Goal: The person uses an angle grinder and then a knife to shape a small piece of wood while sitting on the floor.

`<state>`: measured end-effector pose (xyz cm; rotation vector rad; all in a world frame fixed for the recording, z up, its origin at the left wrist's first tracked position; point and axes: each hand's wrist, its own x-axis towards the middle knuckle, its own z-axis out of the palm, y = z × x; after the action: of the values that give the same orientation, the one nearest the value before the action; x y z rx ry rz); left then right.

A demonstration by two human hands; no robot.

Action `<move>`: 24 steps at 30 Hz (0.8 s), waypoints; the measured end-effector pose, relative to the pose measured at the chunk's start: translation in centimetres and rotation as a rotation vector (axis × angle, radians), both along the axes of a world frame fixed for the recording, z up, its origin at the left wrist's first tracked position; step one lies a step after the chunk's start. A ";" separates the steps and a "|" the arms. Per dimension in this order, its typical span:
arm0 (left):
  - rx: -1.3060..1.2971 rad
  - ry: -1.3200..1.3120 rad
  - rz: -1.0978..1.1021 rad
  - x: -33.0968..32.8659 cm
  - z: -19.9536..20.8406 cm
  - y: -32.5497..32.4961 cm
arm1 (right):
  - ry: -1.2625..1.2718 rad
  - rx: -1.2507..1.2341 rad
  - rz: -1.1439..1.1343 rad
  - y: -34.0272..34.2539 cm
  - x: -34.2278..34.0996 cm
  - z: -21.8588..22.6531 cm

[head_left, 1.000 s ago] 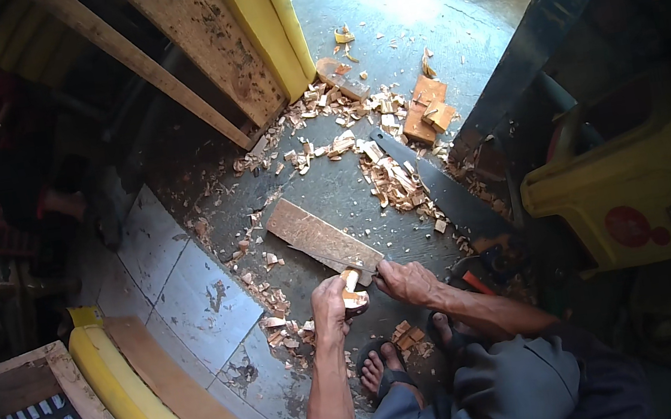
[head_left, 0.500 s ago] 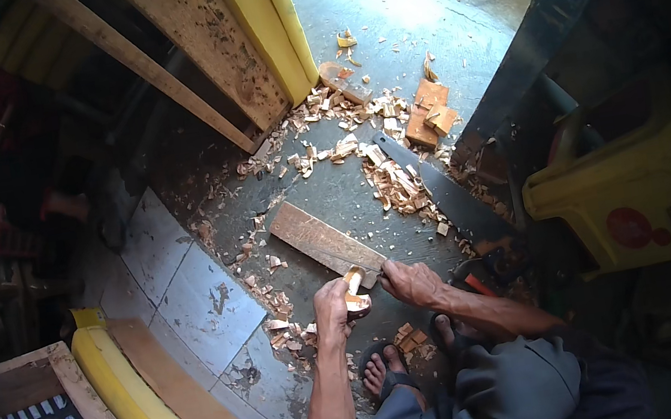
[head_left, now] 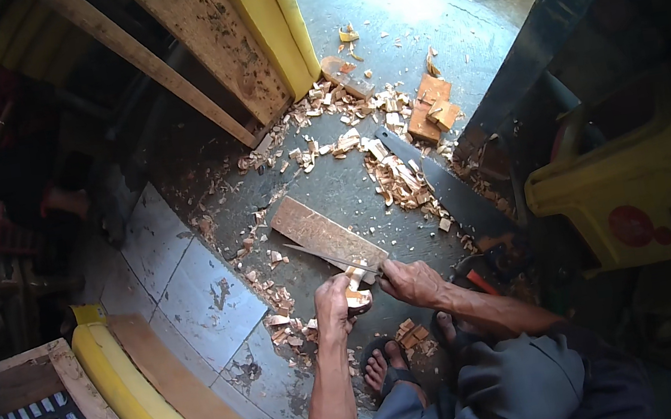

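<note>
Closed around a pale, freshly carved piece of wood (head_left: 359, 296), my left hand (head_left: 333, 302) holds it low in front of my knees. Dark brown shows on the underside of the piece. My right hand (head_left: 416, 282) grips a knife (head_left: 318, 254) with a long thin blade; its handle is hidden in my fist. The blade points to the far left, across the carved piece's upper end. Beneath and beyond both hands, a flat wooden board (head_left: 330, 232) lies slanted on the dark floor.
Wood chips (head_left: 396, 179) lie scattered in an arc beyond the board. A handsaw (head_left: 459, 191) rests on the floor to the right, near orange-brown wood blocks (head_left: 431, 108). A yellow plastic stool (head_left: 624, 197) stands at right. Yellow-padded furniture (head_left: 143, 399) is at lower left.
The knife blade has swung outward and now shows at full length, pointing far left. My left hand and the carved piece have hardly moved.
</note>
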<state>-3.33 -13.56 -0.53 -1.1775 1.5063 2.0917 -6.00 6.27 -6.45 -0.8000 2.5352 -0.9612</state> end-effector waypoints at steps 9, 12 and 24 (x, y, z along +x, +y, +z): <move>0.034 0.039 0.018 0.8 -0.8 -0.5 | -0.028 0.036 -0.002 -0.4 -0.2 -0.2; 0.050 0.033 0.033 0.7 -1.2 -0.6 | -0.018 0.036 -0.005 -0.4 -0.2 0.3; 0.028 0.028 0.010 0.5 -0.3 -0.4 | 0.004 0.038 -0.017 0.1 -0.6 0.0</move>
<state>-2.86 -13.99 -0.83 -1.1518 1.4811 2.1376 -6.60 6.41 -6.44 -0.7717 2.5594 -0.9151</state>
